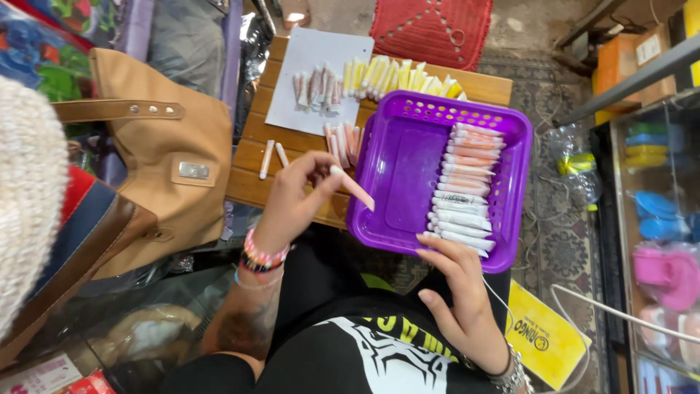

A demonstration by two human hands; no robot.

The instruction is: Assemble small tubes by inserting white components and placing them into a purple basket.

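The left hand [295, 201] pinches a small pink tube [353, 187] between thumb and fingertips; the tube slants out past the fingers toward the near left wall of the purple basket [397, 175]. The right hand [459, 292] rests at the basket's near edge, fingers loosely curled and holding nothing, just beside a row of white and pink tubes [461, 190] inside. More tubes lie on the wooden surface [251, 164].

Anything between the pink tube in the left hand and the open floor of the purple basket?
Nothing visible. The left hand holds the pink tube right at the purple basket near rim; its floor there is bare, the tube row lies along the far side.
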